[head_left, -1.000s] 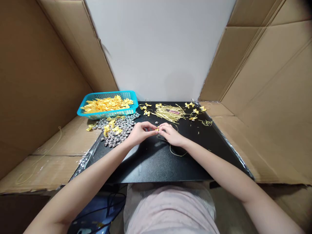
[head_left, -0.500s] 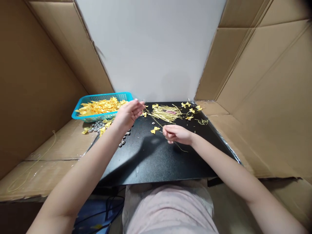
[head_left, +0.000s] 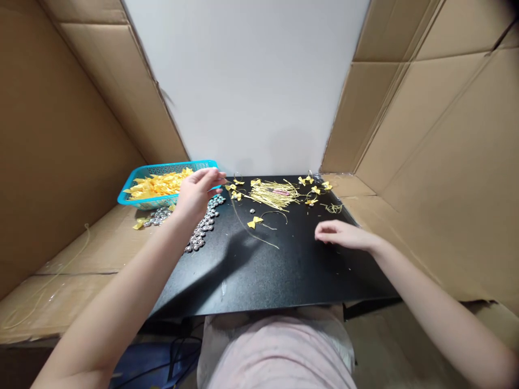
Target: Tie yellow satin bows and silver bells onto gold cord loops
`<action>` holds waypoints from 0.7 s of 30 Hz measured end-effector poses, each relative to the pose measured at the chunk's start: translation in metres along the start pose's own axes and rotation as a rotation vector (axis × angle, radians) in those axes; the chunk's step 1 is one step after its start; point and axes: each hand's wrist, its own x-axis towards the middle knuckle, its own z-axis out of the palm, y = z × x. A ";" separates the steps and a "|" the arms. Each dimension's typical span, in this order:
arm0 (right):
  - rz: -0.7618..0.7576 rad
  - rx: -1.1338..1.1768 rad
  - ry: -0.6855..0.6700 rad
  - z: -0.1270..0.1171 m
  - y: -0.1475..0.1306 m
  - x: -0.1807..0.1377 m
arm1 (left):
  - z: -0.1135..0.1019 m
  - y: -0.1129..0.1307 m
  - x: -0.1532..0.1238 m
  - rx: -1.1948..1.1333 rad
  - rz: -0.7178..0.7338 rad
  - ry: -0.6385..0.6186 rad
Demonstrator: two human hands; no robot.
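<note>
My left hand (head_left: 198, 192) is raised over the pile of silver beads (head_left: 200, 233), fingertips pinched near the end of a thin gold cord (head_left: 251, 233). The cord trails from the hand down across the black tabletop (head_left: 263, 275). A small yellow ribbon bow (head_left: 254, 221) lies loose beside the cord, with a single silver bead (head_left: 252, 210) just behind it. My right hand (head_left: 344, 235) rests on the tabletop to the right, fingers stretched out flat, holding nothing.
A turquoise basket (head_left: 128, 199) of yellow ribbon pieces stands at the back left. A bundle of gold cords (head_left: 271, 194) and several yellow bows (head_left: 313, 190) lie at the back. Cardboard walls (head_left: 425, 162) close in both sides, with a white wall behind.
Both hands were together at the centre around the bow. My left hand swung up and left drawing the cord out; my right hand let go and moved right onto the table.
</note>
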 end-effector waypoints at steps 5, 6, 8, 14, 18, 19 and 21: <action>-0.447 0.095 0.410 0.024 -0.064 0.025 | 0.042 0.029 -0.029 0.340 0.374 -0.347; -0.533 0.172 0.385 0.032 -0.079 0.032 | 0.049 0.034 -0.031 0.380 0.423 -0.390; -0.615 0.344 0.310 0.047 -0.102 0.044 | 0.057 0.042 -0.031 0.394 0.461 -0.445; -0.460 0.639 0.145 0.059 -0.116 0.058 | 0.063 0.044 -0.023 0.204 0.380 -0.487; -0.408 0.652 0.208 0.052 -0.106 0.055 | 0.056 0.021 -0.024 0.269 0.304 -0.551; -0.401 0.667 0.245 0.047 -0.105 0.052 | 0.052 0.010 -0.023 0.383 0.274 -0.555; -0.406 0.731 0.354 0.029 -0.107 0.043 | 0.040 -0.018 -0.023 0.791 0.215 -0.513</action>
